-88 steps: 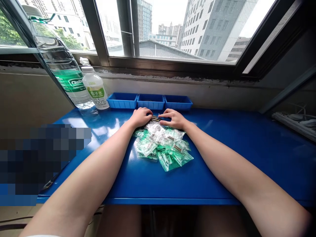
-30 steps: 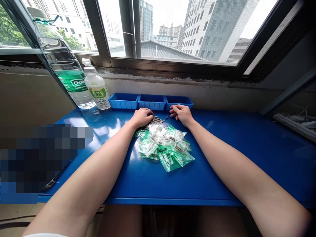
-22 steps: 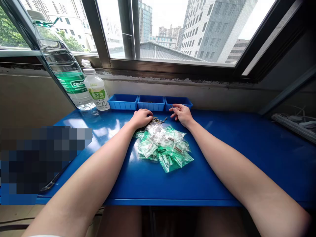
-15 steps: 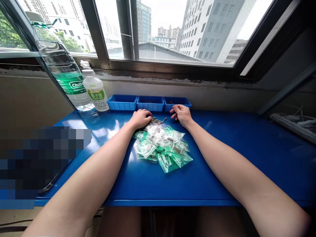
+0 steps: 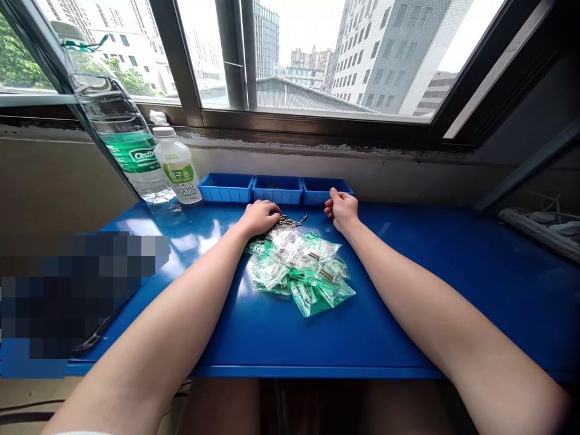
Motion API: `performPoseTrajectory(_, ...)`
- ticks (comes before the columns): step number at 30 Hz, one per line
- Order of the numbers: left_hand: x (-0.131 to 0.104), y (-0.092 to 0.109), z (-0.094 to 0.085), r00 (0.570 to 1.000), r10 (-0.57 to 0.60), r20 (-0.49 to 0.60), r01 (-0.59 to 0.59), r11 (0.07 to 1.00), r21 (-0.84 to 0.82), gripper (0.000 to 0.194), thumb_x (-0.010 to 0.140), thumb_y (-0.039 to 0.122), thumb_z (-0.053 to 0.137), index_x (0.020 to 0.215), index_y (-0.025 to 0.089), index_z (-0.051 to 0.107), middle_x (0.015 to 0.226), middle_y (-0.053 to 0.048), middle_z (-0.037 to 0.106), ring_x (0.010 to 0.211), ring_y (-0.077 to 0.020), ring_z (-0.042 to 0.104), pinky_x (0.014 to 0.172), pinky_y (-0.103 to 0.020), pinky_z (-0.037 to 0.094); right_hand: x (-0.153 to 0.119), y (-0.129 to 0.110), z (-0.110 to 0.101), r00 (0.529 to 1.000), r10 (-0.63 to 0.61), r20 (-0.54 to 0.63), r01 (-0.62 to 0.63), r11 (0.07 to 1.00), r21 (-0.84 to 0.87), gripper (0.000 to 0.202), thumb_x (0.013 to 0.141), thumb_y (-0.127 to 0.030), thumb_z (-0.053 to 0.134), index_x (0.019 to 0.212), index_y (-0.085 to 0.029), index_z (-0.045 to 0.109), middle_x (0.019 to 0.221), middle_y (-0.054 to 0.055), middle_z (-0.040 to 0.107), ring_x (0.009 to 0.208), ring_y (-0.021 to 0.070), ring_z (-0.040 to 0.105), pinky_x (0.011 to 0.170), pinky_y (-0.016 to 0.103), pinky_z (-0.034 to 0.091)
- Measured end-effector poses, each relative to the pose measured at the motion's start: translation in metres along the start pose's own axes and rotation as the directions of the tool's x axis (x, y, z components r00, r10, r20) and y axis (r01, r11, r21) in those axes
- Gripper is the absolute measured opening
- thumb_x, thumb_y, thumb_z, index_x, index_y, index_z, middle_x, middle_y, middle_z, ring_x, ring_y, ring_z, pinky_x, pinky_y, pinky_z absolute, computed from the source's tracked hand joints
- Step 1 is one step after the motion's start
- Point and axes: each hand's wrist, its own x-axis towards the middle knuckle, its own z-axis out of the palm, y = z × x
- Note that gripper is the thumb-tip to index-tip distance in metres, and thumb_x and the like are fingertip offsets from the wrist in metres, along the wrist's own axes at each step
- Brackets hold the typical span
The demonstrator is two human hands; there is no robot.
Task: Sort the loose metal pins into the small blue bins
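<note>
My left hand [image 5: 260,217] lies palm down at the left edge of a small pile of metal screws [image 5: 292,222]. Its fingers rest loosely bent, apart from the thumb, and nothing shows in them. My right hand [image 5: 343,208] is raised at the front of the right blue bin [image 5: 317,196]. Its fingers are curled and the thumb is drawn in; whatever they may hold is hidden. Clear and green plastic packets [image 5: 312,266], some with metal pins inside, form a heap between my forearms, just in front of the screws.
The middle blue bin [image 5: 277,196] and left blue bin [image 5: 225,194] join the right one along the back wall. A large water bottle [image 5: 131,145] and a smaller white-capped bottle [image 5: 179,172] stand at back left. A power strip [image 5: 539,226] lies at far right.
My right hand has shifted slightly right and curled its fingers more. The small dark screw at its fingertips, over the right bin, no longer shows. My left hand stays put.
</note>
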Motion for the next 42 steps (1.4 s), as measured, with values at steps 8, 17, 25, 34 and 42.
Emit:
performPoseTrajectory(8, 0.001, -0.001, 0.001, 1.000, 0.011, 0.006, -0.011, 1.000, 0.000, 0.033, 0.087, 0.036, 0.046, 0.100, 0.026, 0.074, 0.119, -0.003, 0.069, 0.119, -0.0285, 0.054, 0.103, -0.044, 0.041, -0.006, 0.002, 0.000, 0.984, -0.117, 0.135, 0.141, 0.973, -0.185, 0.021, 0.084, -0.035, 0.068, 0.077, -0.018, 0.057, 0.059, -0.004, 0.059, 0.040, 0.0072, 0.050, 0.037, 0.019, 0.035)
performPoseTrajectory(17, 0.001, -0.002, 0.002, 1.000, 0.014, -0.012, -0.014, 1.000, 0.014, 0.033, 0.088, 0.038, 0.047, 0.101, 0.026, 0.074, 0.118, -0.003, 0.070, 0.119, -0.0286, 0.055, 0.106, -0.046, 0.039, -0.028, -0.001, -0.002, 0.557, -0.222, 0.800, 0.778, 0.476, -0.409, 0.042, 0.074, -0.047, 0.076, 0.106, -0.020, 0.072, 0.105, 0.007, 0.067, 0.092, 0.0214, 0.065, 0.078, 0.031, 0.049)
performPoseTrajectory(25, 0.001, -0.002, 0.002, 1.000, 0.015, -0.011, -0.014, 1.000, 0.015, 0.033, 0.087, 0.038, 0.047, 0.100, 0.026, 0.075, 0.117, -0.003, 0.070, 0.116, -0.0282, 0.057, 0.106, -0.044, 0.039, -0.025, 0.006, 0.000, 0.547, -0.273, 0.792, 0.809, 0.416, -0.415, 0.017, 0.084, -0.033, 0.068, 0.089, -0.021, 0.079, 0.093, 0.006, 0.067, 0.078, 0.0171, 0.063, 0.073, 0.029, 0.047)
performPoseTrajectory(34, 0.001, -0.002, 0.002, 1.000, 0.014, -0.014, -0.014, 1.000, 0.002, 0.032, 0.087, 0.037, 0.047, 0.098, 0.026, 0.075, 0.116, -0.003, 0.071, 0.118, -0.0282, 0.056, 0.105, -0.044, 0.039, -0.022, 0.005, 0.002, 0.569, -0.268, 0.778, 0.767, 0.515, -0.383, 0.011, 0.082, -0.022, 0.066, 0.077, -0.018, 0.075, 0.084, 0.006, 0.069, 0.073, 0.0167, 0.062, 0.070, 0.029, 0.046)
performPoseTrajectory(42, 0.000, 0.000, 0.000, 1.000, 0.008, -0.009, -0.008, 1.000, 0.007, 0.033, 0.087, 0.037, 0.046, 0.098, 0.026, 0.075, 0.116, -0.003, 0.071, 0.118, -0.0281, 0.056, 0.105, -0.044, 0.040, -0.025, -0.001, 0.001, 0.676, -0.191, 0.711, 0.632, 0.646, -0.427, 0.014, 0.075, -0.029, 0.066, 0.072, -0.016, 0.071, 0.073, 0.004, 0.070, 0.066, 0.0158, 0.057, 0.065, 0.029, 0.043)
